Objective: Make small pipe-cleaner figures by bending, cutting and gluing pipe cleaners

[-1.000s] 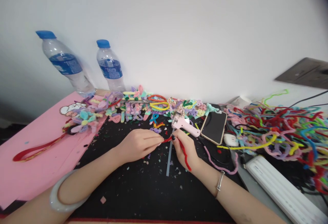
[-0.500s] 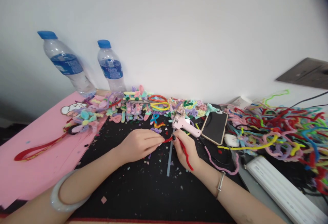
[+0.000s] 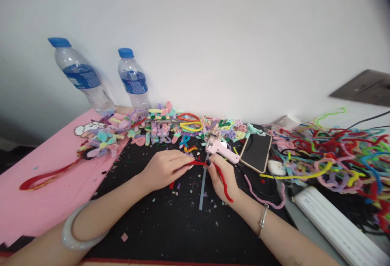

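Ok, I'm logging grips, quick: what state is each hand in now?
Left hand: closed, pinching the red pipe cleaner.
Right hand: closed, pinching the same red pipe cleaner.

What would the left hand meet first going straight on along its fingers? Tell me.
Probably the right hand; the red pipe cleaner both hands hold spans the gap. The translucent stick crosses near that line, likely lower, though depth is unclear.

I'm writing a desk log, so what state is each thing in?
Red pipe cleaner, held, one end loose
Left hand, pinching it
Right hand, pinching it
Pink glue gun, lying on its side
Phone, face up, screen dark
Scissors, lying down, apparently shut
Left bottle, capped
Right bottle, capped
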Available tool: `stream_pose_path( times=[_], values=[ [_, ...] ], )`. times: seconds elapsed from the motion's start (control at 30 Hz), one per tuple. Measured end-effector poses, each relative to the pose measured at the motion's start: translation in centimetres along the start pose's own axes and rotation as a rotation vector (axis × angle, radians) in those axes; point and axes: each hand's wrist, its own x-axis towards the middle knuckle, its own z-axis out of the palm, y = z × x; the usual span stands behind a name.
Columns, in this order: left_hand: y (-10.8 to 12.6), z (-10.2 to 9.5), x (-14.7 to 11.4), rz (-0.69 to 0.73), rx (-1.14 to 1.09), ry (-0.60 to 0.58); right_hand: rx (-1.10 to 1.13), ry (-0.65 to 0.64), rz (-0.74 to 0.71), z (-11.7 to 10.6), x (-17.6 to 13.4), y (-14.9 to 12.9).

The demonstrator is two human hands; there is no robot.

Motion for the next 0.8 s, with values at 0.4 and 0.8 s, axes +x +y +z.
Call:
stream_pose_path(
  times=[0.4,0.8],
  values=[
    [-0.27,0.15,-0.1,-0.07,-0.072,0.029,-0.016,-0.022,-0.033,-0.16,0.05,-0.18],
    [-0.54,0.43,-0.06,-0.235,-0.126,0.047,-0.077,-0.03,-0.127,0.04,0.12,0.36]
  ],
)
